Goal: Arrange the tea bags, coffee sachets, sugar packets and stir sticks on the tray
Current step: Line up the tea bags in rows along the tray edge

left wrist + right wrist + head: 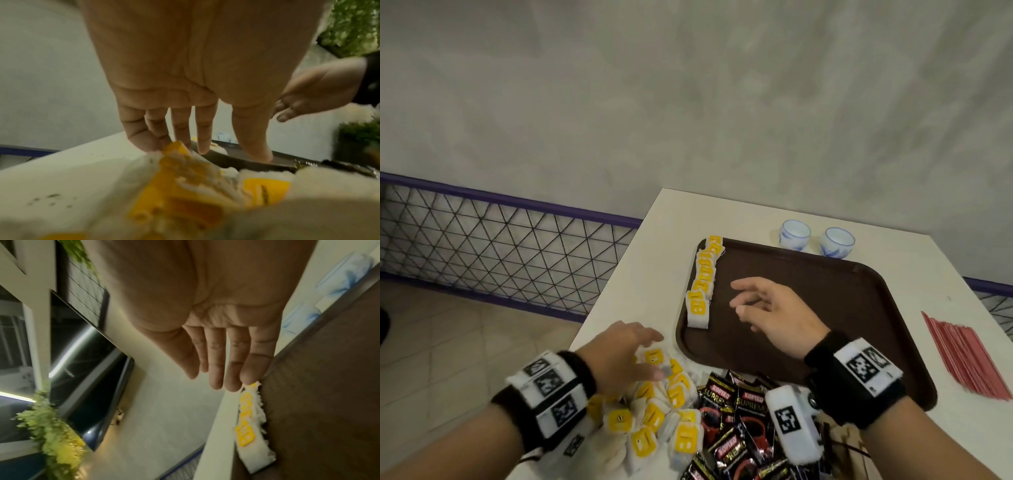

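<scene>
Reaching into a loose heap of yellow-tagged tea bags at the near left corner of a white table, a person's left hand hovers palm down with its fingers spread and nearly straight, the fingertips at the top of the pile; whether any bag is pinched cannot be told. From the left wrist view the fingers hang straight above the blurred yellow tags. Just right of the heap lies a jumble of black Kopiko coffee sachets, also off the tray and partly hidden by the camera strapped to the right wrist. Both wrists wear black bands with square printed markers.

Beyond the piles sits a dark brown tray. The right hand hangs over its left half, fingers relaxed, slightly parted and holding nothing; the right wrist view shows the palm open, the fingertips pointing toward the tray's left edge. Along that edge a row of tea bags runs from near to far, overlapping, yellow tags up, the nearest one lying just left of the right hand.

To the right of the tray, on the table, lies a bundle of red stir sticks. At the far edge, just behind the tray, stand two white cups with blue markings, side by side. Behind the table rises a grey wall.
</scene>
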The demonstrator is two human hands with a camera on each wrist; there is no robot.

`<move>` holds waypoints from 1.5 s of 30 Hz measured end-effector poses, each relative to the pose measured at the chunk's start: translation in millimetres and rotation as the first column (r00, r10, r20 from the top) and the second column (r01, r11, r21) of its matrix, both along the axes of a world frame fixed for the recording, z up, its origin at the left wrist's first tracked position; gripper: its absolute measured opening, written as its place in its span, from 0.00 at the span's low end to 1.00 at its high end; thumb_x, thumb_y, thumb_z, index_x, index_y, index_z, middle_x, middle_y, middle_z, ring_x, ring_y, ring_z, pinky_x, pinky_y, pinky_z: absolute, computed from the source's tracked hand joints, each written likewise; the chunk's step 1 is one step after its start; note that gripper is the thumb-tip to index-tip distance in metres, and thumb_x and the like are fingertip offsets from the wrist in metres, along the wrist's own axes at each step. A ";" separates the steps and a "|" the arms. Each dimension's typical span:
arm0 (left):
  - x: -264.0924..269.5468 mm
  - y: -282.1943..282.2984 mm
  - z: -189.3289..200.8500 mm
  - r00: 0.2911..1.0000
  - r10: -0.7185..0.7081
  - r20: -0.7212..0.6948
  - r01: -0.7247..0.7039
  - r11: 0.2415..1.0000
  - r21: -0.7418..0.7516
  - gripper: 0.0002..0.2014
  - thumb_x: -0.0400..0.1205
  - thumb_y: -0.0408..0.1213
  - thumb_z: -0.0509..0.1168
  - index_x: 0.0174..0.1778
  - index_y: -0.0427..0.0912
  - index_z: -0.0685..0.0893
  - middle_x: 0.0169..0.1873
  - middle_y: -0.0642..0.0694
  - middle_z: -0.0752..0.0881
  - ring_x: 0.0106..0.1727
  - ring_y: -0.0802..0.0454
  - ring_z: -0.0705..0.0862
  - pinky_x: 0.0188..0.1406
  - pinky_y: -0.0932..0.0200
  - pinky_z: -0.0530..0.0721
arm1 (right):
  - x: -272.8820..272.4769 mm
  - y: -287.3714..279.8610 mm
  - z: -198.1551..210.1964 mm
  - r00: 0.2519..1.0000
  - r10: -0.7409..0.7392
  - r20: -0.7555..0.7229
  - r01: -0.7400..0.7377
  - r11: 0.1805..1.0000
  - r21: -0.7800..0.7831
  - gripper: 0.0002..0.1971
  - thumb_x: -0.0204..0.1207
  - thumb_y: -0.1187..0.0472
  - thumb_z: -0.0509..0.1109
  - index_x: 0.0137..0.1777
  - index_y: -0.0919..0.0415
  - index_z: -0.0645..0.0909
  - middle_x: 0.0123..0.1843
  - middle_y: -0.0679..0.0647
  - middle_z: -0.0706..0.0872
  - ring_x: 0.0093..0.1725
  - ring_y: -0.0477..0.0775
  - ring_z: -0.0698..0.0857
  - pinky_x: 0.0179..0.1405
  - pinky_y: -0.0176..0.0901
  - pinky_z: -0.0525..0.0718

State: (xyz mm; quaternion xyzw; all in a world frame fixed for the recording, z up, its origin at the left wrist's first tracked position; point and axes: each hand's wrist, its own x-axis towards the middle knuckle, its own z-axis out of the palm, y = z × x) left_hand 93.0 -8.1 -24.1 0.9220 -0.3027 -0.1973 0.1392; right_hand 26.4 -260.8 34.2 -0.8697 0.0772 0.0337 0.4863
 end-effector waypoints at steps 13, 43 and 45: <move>5.6 -29.4 -6.9 0.996 0.088 -0.033 -0.081 0.982 0.173 0.20 0.72 0.47 0.74 0.57 0.48 0.80 0.59 0.49 0.82 0.59 0.50 0.80 0.58 0.57 0.80 | -32.4 101.2 -21.0 0.935 0.112 -0.338 -0.310 0.724 -0.617 0.16 0.80 0.52 0.64 0.62 0.60 0.78 0.64 0.61 0.82 0.67 0.64 0.78 0.62 0.53 0.79; 33.2 -39.6 17.2 0.968 0.094 -0.231 -0.174 0.918 -0.356 0.15 0.63 0.43 0.82 0.35 0.53 0.81 0.37 0.55 0.80 0.32 0.57 0.75 0.34 0.64 0.75 | 35.5 33.4 -58.6 0.971 -0.221 -0.085 0.222 0.975 0.001 0.11 0.77 0.65 0.70 0.35 0.51 0.82 0.34 0.51 0.85 0.37 0.51 0.85 0.45 0.50 0.86; 35.2 -40.5 19.1 0.976 0.061 -0.210 -0.133 0.927 -0.349 0.11 0.68 0.45 0.78 0.34 0.55 0.81 0.36 0.58 0.81 0.35 0.56 0.75 0.39 0.64 0.76 | 45.1 36.3 -64.1 0.968 -0.218 -0.121 0.218 0.976 -0.018 0.11 0.76 0.65 0.71 0.34 0.50 0.80 0.35 0.50 0.83 0.39 0.52 0.85 0.48 0.52 0.87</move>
